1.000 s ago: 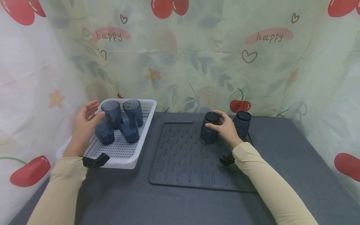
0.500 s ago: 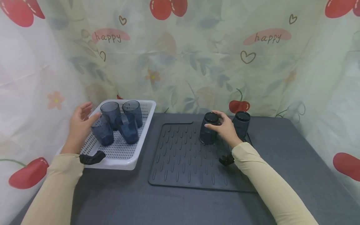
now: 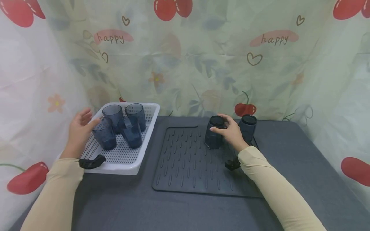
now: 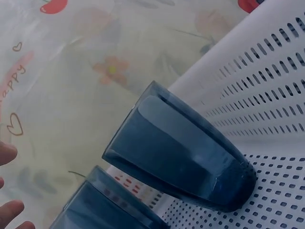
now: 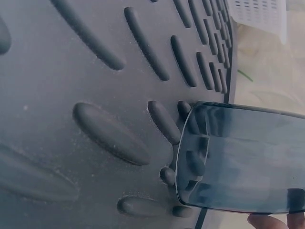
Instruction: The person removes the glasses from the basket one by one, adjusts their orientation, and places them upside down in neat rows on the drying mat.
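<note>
Several blue glasses stand mouth up in the white basket (image 3: 135, 168), the nearest-left glass (image 3: 104, 138) beside my left hand (image 3: 78, 133). That hand is raised with relaxed fingers and holds nothing; its fingertips show at the edge of the left wrist view, left of two glasses (image 4: 176, 152). My right hand (image 3: 233, 134) grips an upside-down glass (image 3: 213, 136) with thumb and fingers around its upper part. In the right wrist view this glass (image 5: 248, 157) has its rim at the ribbed mat (image 5: 109, 86).
A second upside-down glass (image 3: 248, 125) stands right of the gripped one, partly behind my right hand. The dark drying mat (image 3: 185, 166) lies on the grey table (image 3: 130, 205). A patterned curtain (image 3: 185, 77) hangs behind and at both sides.
My left hand has moved left, away from the nearest-left glass, which leans a little further left than before. My right hand has stayed on its glass.
</note>
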Tool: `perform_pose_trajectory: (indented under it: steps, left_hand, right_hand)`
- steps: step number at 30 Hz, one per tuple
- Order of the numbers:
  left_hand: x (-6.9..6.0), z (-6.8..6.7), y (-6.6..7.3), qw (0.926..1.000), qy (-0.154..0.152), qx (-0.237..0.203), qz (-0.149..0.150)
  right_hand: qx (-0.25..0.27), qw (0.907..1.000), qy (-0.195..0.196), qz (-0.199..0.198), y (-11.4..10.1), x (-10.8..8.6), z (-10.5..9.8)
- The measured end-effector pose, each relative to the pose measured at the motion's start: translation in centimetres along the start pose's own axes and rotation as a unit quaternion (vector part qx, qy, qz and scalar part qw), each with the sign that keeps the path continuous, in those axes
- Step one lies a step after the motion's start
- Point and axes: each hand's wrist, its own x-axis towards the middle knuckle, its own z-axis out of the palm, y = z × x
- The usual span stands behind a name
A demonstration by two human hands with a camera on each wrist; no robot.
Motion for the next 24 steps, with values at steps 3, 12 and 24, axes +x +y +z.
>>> perform_pose_trajectory:
  steps: [3,12,24]
  left_hand:
    - [0.0,-0.1,0.0,0.9999,-0.004,0.001,-0.011]
    - [-0.1,-0.2,-0.8,0.9990,-0.016,-0.027,-0.031]
    - [-0.1,0.1,-1.0,0.9990,-0.027,-0.021,-0.029]
  right_hand:
    - [0.005,0.9999,-0.005,0.008,-0.7,-0.4,-0.1]
    - [0.008,0.9998,-0.012,0.009,-3.6,-2.2,-0.1]
    - [0.014,0.9998,-0.010,0.011,-3.5,-2.2,0.0]
